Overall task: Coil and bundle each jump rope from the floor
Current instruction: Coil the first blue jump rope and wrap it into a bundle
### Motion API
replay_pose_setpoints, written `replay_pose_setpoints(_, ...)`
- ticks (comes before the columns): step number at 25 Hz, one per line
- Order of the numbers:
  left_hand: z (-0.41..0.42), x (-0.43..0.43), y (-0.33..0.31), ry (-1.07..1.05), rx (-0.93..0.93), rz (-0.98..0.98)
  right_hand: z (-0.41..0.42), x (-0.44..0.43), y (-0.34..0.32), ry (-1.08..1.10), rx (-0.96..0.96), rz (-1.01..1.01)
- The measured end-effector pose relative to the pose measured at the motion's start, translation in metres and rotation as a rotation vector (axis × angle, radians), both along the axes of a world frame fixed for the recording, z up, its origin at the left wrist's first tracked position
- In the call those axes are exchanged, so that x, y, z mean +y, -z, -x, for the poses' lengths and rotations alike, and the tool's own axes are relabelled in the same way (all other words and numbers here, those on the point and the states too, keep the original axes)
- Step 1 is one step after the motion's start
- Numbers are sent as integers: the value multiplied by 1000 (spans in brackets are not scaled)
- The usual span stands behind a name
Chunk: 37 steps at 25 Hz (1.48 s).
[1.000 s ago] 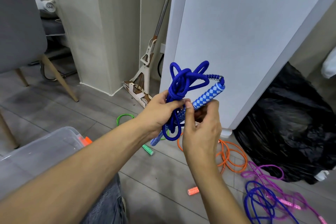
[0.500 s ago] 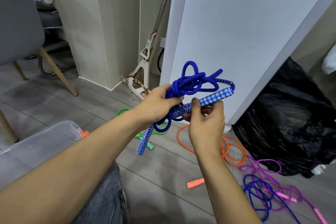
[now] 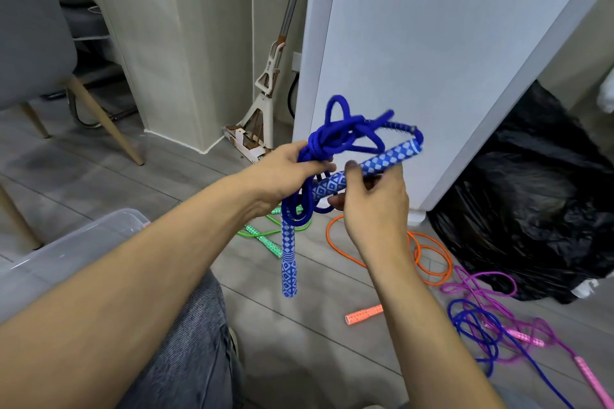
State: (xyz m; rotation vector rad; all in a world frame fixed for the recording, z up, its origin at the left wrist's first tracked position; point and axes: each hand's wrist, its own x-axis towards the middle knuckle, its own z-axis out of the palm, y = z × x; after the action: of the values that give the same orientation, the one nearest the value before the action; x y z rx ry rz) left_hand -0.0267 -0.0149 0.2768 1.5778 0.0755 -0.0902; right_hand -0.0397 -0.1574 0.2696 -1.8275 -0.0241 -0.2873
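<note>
We see the left hand (image 3: 282,173) with its fingers curled round the gathered loops of a royal-blue braided jump rope (image 3: 335,139), held in the air in front of a tall white glossy panel (image 3: 432,43). Loose loops stand up above those fingers and more hang below them. The right hand (image 3: 375,206) pinches one blue handle with a white diamond pattern (image 3: 388,158), thumb on top and fingertips beneath; the handle slants up and away from them, its lower end poking into the loops just beside the left fingers. The rope's second patterned blue handle (image 3: 288,259) hangs straight down below the left fingers, clear of the floor.

On the grey plank floor beneath the hands lie a thin green rope with green handles (image 3: 262,239) under the left fingers, a thin orange rope (image 3: 428,259) below the right wrist with its orange handle (image 3: 363,314) nearer us, and, further right, a pink-purple rope (image 3: 481,285) tangled with a thin dark-blue rope (image 3: 475,325). A crumpled black plastic bag (image 3: 531,192) sits beyond the right fingers, and a clear plastic bin (image 3: 66,249) lies under the left forearm.
</note>
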Motion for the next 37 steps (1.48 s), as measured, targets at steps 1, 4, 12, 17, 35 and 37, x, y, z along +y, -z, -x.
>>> replay_pose_setpoints(1,0,0,-2,3,35,49,0,-1,-1,-22,-14,88)
replay_pose_setpoints(4,1,1,-7,7,78,118,1,-7,-8,-78,-42,174)
replay_pose_setpoints(12,1,0,-11,53,35,58,-1,-17,-11,-4,-215,209)
replay_pose_setpoints(17,3,0,-13,-12,44,55,-6,-23,-11,-112,-36,274)
replay_pose_setpoints(35,0,-8,-5,-146,-71,102,7,1,-2,-97,-112,-33)
replay_pose_setpoints(37,0,-8,-6,-125,-60,98,3,1,-1,-87,-90,-12)
